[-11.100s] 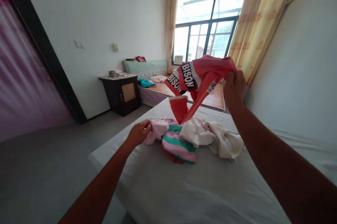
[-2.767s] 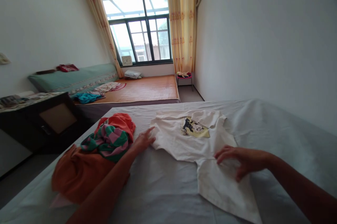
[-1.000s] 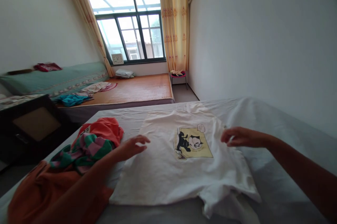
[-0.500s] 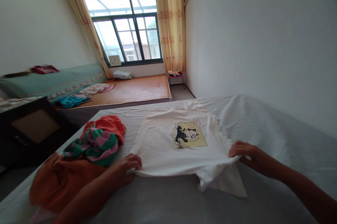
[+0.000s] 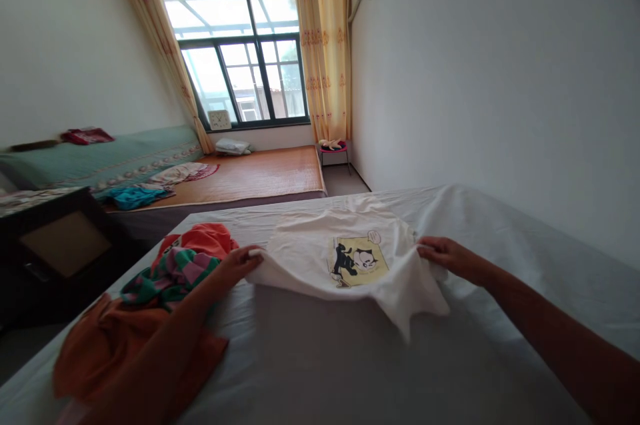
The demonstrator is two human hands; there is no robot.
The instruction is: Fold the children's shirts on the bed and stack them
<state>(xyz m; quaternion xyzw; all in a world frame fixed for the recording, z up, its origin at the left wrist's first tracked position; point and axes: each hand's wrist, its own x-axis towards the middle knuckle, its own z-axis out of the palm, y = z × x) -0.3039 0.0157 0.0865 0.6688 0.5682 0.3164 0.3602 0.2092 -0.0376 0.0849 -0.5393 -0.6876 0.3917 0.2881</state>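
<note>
A white T-shirt [image 5: 300, 252] with a yellow cartoon-cat print lies on the grey sheet [image 5: 320, 352], its near edge lifted off the cloth. My left hand [image 5: 241, 265] pinches that edge at its left end. At the right end, my right hand [image 5: 437, 253] grips the shirt with closed fingers. Between the hands the edge sags, and a loose corner hangs down on the right. Left of the shirt, partly behind my left forearm, sits a pile of clothes: an orange-red garment [image 5: 207, 236], a green and pink checked one [image 5: 175, 275] and a rust-brown one [image 5: 110, 345].
Beyond the sheet stands a bed [image 5: 270, 168] with a brown mat and scattered clothes. A dark cabinet [image 5: 65, 245] is at the left. A small stool [image 5: 333, 147] stands below the curtain [image 5: 327, 45]. A white wall [image 5: 490, 78] runs along the right.
Both hands have moved up and away from me, carrying the near edge of the T-shirt toward its print. The shirt's near part has folded up, baring more sheet in front.
</note>
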